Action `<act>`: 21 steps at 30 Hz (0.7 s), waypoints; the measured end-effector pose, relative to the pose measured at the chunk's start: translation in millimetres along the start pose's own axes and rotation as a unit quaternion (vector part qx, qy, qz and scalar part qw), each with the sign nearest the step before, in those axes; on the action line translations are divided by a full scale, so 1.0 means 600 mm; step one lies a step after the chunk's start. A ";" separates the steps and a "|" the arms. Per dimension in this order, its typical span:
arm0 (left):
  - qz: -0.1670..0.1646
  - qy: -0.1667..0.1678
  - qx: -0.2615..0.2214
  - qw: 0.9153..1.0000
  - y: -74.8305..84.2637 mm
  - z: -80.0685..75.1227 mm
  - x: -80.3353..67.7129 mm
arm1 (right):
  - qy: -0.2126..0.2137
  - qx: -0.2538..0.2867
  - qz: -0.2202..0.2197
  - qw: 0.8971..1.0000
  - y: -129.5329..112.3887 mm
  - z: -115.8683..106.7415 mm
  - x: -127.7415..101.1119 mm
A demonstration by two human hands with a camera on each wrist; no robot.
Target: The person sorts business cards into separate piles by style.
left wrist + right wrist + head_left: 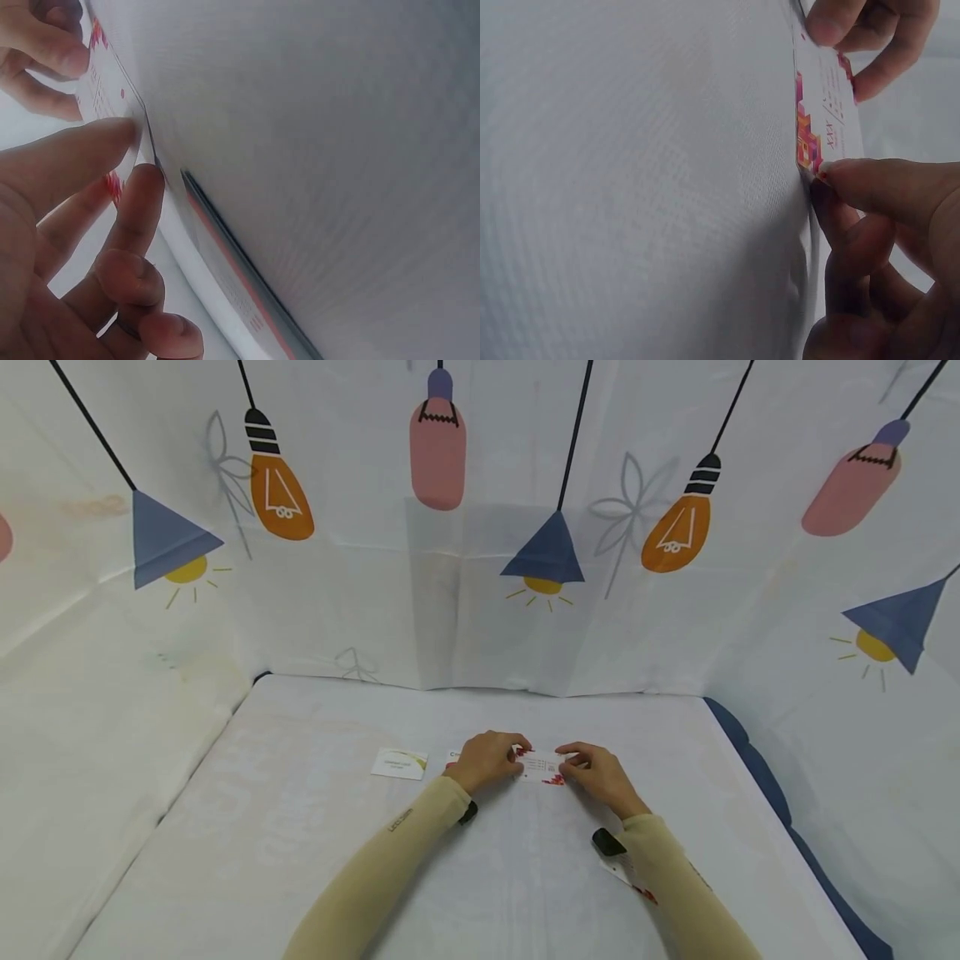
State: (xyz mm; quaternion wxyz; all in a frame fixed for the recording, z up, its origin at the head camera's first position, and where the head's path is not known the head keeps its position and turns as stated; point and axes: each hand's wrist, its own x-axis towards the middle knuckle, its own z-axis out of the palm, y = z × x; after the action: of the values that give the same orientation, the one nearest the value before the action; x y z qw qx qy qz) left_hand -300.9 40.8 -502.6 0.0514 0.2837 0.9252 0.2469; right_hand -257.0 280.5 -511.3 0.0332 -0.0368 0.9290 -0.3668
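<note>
While apparently flat on the table (300, 827), card (542, 767) between left hand (486, 762) and right hand (596, 774).

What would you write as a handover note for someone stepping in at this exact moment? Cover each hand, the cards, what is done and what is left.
Left hand: pinches the left end of the white card with red and pink print.
Right hand: pinches that card's right end.
The card sits low over the white cloth-covered table; whether it touches cannot be told.
Another card lies flat under the left hand, mostly hidden.
A white card with green print lies flat to the left, untouched.
Done: one card is gripped by both hands.
Left: judged from this, handling the two other cards.
</note>
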 end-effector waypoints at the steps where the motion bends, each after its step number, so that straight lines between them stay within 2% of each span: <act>1: 0.001 0.000 0.005 1.000 0.000 0.001 0.001 | 0.002 -0.003 -0.003 1.000 0.000 0.000 0.000; 7: 0.011 0.004 0.019 1.000 0.002 -0.001 0.002 | 0.010 -0.005 -0.007 1.000 -0.001 0.001 0.001; 13: 0.004 0.017 0.030 0.999 0.004 -0.001 -0.002 | 0.019 -0.009 -0.003 1.000 -0.002 0.004 0.002; 21: 0.000 0.016 0.046 0.999 0.002 0.004 -0.004 | 0.022 -0.021 0.021 0.999 -0.001 0.012 0.001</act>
State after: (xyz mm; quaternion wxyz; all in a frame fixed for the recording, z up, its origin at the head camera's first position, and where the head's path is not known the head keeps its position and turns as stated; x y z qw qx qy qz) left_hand -297.6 41.3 -503.9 0.0231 0.2817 0.9362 0.2087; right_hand -257.1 274.9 -516.3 0.0198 -0.0105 0.9375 -0.3472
